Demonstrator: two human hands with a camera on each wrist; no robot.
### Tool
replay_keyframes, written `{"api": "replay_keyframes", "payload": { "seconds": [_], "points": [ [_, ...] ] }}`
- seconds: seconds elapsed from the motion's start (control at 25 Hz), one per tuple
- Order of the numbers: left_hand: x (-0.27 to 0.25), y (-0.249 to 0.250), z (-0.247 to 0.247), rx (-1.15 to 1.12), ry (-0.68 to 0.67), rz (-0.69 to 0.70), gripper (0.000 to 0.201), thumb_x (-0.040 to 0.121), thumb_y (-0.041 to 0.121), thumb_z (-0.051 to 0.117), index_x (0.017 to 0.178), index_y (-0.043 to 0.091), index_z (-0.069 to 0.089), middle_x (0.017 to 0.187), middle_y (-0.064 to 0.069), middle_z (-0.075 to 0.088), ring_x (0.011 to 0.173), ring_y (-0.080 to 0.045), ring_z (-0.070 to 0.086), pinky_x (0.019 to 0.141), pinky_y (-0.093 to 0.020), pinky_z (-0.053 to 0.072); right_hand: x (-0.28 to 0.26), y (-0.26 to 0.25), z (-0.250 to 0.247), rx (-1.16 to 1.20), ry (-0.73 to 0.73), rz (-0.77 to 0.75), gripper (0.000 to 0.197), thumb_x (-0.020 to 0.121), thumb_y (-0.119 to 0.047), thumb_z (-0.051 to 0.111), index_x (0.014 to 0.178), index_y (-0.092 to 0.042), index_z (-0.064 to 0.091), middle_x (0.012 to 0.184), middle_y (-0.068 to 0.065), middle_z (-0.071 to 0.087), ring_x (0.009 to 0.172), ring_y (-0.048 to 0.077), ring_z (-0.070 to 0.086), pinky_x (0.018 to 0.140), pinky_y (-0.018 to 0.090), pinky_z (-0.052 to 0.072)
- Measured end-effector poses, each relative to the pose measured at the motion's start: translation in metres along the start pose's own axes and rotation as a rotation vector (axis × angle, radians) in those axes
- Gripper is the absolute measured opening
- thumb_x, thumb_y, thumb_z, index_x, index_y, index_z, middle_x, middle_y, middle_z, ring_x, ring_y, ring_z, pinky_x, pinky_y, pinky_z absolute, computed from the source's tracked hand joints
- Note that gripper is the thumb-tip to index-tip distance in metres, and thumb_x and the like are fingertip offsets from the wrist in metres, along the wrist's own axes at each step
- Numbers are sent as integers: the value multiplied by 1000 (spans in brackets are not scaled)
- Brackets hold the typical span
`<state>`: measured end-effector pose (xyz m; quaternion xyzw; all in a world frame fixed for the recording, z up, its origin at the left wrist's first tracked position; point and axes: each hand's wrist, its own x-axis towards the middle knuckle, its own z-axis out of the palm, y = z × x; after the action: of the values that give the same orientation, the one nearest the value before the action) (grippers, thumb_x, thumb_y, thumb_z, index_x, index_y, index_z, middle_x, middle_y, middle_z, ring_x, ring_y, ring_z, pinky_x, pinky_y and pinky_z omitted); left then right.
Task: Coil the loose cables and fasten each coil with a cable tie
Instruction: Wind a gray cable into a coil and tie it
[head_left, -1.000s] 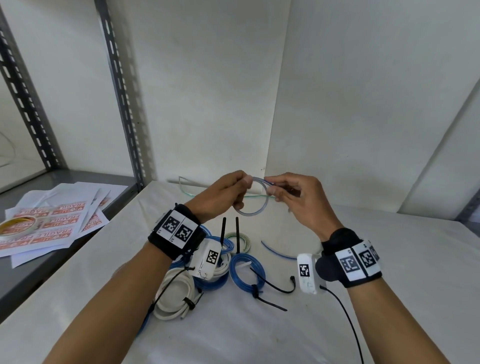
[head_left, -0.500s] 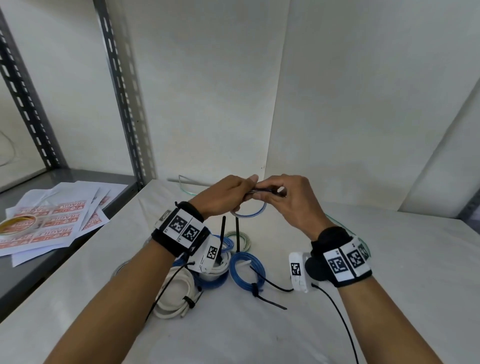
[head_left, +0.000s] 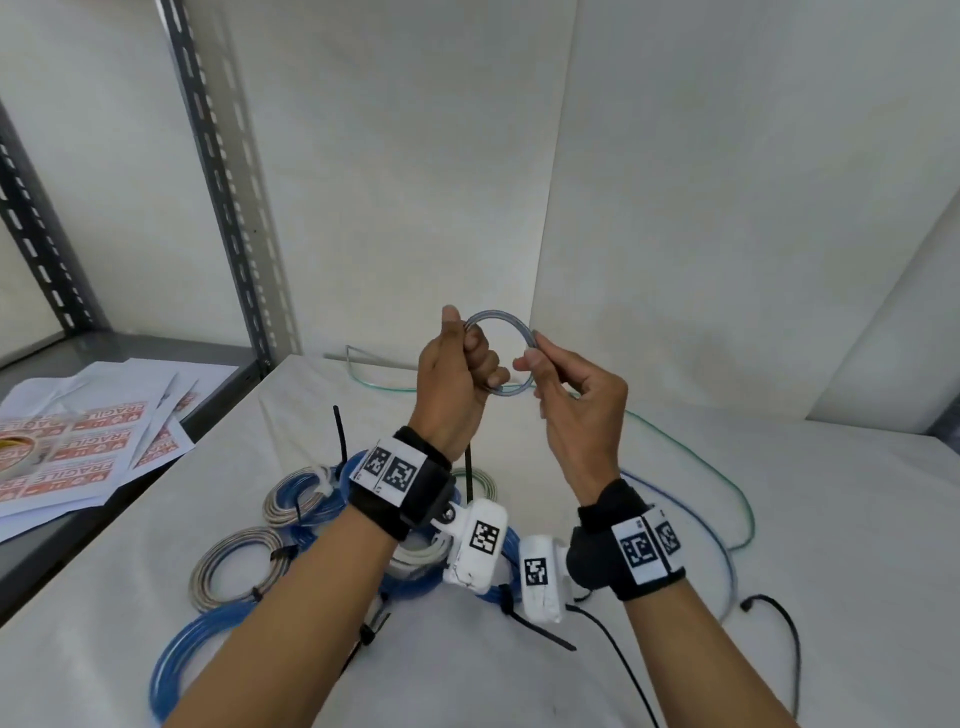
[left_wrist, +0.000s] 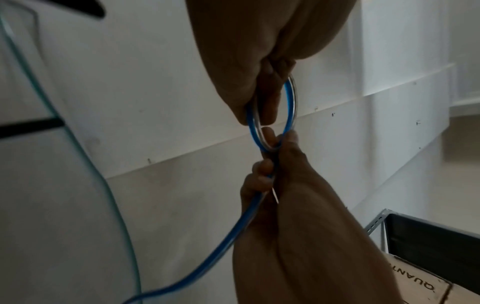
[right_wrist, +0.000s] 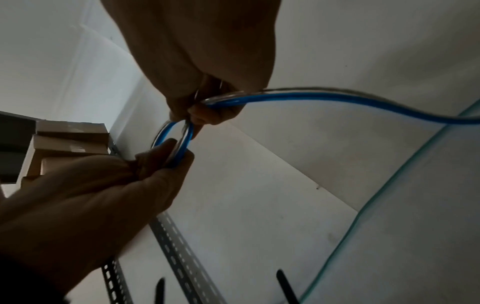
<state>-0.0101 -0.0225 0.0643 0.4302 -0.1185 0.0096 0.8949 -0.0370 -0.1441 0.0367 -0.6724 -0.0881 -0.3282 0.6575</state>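
Head view: tied coils (head_left: 236, 566) lie on tabletop (head_left: 779, 519). Blue cable (head_left: 500, 353), first loops only, raised between left hand (head_left: 457, 374) gripping and right hand (head_left: 576, 395) pinching; green cable (head_left: 691, 457) loose; ties pending.

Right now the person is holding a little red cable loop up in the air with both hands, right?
Not quite: the cable loop is blue, not red, as the left wrist view shows. The rest holds: the left hand and the right hand both hold it up in the air.
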Motion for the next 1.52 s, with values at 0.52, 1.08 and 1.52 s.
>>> {"api": "replay_keyframes", "payload": {
  "seconds": [0.52,1.08,1.52],
  "points": [
    [13,-28,-42,369,-165,39,48,111,30,32,64,24,41,61,6,23,51,-10,22,50,-24,32,18,32,-51,-168,-243,19,17,95,-18,70,110,-14,78,90,-4,79,79,13,67,60,28,54],
    [6,-21,-37,746,-314,-109,51,109,42,37,69,11,47,54,9,32,48,-12,34,67,-35,48,12,25,-42,-215,-371,-1,21,96,-12,68,113,-21,76,97,-6,77,87,13,71,60,23,55],
    [8,-25,-28,205,-100,25,49,109,44,29,66,22,29,60,5,14,49,-12,16,49,-26,30,1,22,-20,18,-277,138,25,98,-11,65,122,-17,70,94,6,78,79,17,73,59,27,57]
  ]
}}
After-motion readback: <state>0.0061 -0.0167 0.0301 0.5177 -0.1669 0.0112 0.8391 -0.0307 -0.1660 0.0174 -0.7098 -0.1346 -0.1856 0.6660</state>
